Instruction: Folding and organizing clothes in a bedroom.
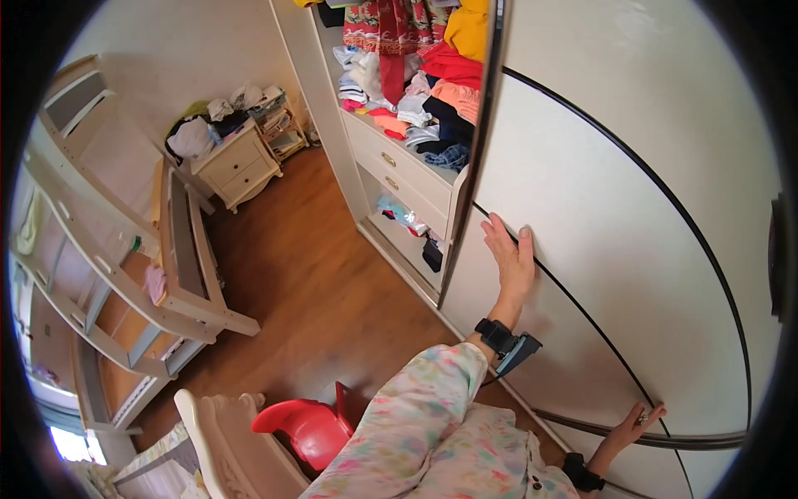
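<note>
My left hand [512, 262] lies against the white sliding wardrobe door [592, 249], close to the door's dark leading edge, fingers and thumb spread. Farther right, my right hand [633, 427] touches the same door near its other dark frame edge, with a ring on one finger. Neither hand holds a thing. Left of the door, the open wardrobe section shows a heaped shelf of clothes [411, 112], with a red patterned garment [396, 28] hanging above. Two drawers [399, 168] sit under the shelf, and below them a lower compartment [389, 234] contains a few items.
A white bunk bed with a ladder [124, 274] stands at the left. Beyond it are a bedside cabinet [240, 168] piled with cloth and a small rack [283, 128]. A red plastic chair [308, 430] and a carved white headboard [234, 443] are close on my left, on the wooden floor [299, 262].
</note>
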Demonstrator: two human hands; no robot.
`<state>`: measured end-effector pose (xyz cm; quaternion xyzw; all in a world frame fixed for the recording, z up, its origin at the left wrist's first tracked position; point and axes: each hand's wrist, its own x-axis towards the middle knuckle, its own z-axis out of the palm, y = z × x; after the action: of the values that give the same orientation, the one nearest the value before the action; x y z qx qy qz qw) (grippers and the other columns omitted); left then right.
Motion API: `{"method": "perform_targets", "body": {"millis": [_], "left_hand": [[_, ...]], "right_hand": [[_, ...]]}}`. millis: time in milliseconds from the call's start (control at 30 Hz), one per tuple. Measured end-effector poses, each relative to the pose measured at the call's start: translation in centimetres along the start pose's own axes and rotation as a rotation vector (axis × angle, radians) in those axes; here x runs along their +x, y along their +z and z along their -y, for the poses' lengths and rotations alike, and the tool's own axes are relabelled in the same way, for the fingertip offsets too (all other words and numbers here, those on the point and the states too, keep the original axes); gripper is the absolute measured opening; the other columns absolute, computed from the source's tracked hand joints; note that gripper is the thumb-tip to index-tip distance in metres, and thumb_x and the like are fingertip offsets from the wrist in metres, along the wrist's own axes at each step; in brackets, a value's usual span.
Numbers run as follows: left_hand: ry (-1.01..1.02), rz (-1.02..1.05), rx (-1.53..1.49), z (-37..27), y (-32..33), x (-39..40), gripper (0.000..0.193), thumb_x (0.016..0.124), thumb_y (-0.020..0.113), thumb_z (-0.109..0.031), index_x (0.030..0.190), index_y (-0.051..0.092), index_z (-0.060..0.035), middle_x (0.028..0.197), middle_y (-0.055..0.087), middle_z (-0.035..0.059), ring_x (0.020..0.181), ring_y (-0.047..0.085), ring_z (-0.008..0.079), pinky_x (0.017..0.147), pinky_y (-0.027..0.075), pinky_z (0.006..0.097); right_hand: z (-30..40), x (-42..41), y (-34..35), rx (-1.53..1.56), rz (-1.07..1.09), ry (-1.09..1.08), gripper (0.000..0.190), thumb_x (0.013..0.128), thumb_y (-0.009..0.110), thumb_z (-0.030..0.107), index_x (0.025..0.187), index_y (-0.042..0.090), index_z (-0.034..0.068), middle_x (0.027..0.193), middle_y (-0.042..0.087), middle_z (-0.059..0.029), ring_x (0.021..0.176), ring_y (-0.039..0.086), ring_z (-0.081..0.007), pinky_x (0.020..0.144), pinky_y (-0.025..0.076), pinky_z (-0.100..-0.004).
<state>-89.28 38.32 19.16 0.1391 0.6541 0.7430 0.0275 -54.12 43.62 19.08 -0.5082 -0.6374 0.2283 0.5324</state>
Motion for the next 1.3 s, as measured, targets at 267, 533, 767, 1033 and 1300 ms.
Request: {"method": "perform_targets", "body": {"millis": [267,533,767,1033,1300], "left_hand": [[-0.051,-0.06,0.028,-0.4,0.7,-0.7,0.073,0.087,0.04,-0.042,0.136,0.002,-0.0031,0.138,-0.004,0.0295,0.128,-0.005,0.0422,0.104,0.0,0.0447],[0.029,-0.06,0.047,1.1,0.0,1.1,0.067,0.089,0.037,-0.038,0.136,0.004,-0.0031,0.138,-0.002,0.0289,0.129,-0.005,0.0398,0.104,-0.001,0.0436],[0.022,-0.138,0.069,2.7,-0.5,3.0,0.068,0.089,0.035,-0.04,0.136,0.003,-0.0039,0.138,-0.002,0.0288,0.129,-0.005,0.0402,0.103,-0.002,0.046],[0.095,-0.104,0.087,6.6,-5.2,11.9,0.07,0.086,0.038,-0.036,0.134,0.006,0.0029,0.138,0.006,0.0281,0.129,-0.002,0.0396,0.103,-0.002,0.0454],[0.342,0.173,-0.07,-4.3,-7.7,9.7,0.057,0.085,0.047,-0.02,0.13,0.025,0.0047,0.138,0.021,0.0206,0.129,0.018,0.032,0.104,0.015,0.0354]], "right_hand": [[-0.3,0.5,-1.4,-0.056,0.029,-0.003,0.052,0.09,0.046,0.022,0.134,0.026,0.005,0.143,0.01,-0.0146,0.129,0.018,-0.0225,0.1,0.022,-0.0327],[-5.4,3.4,-5.4,0.008,-0.065,-0.089,0.043,0.089,0.046,0.024,0.127,0.039,0.005,0.125,0.043,-0.0114,0.112,0.042,-0.0214,0.091,0.034,-0.0338],[-0.6,6.0,-8.4,0.055,-0.51,-0.011,0.042,0.085,0.054,0.021,0.115,0.044,-0.007,0.105,0.051,-0.0199,0.085,0.051,-0.0229,0.071,0.045,-0.0318],[3.8,3.7,-6.2,0.156,-0.413,0.016,0.038,0.086,0.052,0.021,0.11,0.045,-0.007,0.103,0.051,-0.0177,0.087,0.05,-0.0209,0.072,0.045,-0.0284],[-3.3,4.6,-7.6,0.056,-0.326,0.147,0.036,0.089,0.047,0.021,0.12,0.042,0.006,0.115,0.047,-0.0068,0.103,0.045,-0.0173,0.081,0.04,-0.0311]]}}
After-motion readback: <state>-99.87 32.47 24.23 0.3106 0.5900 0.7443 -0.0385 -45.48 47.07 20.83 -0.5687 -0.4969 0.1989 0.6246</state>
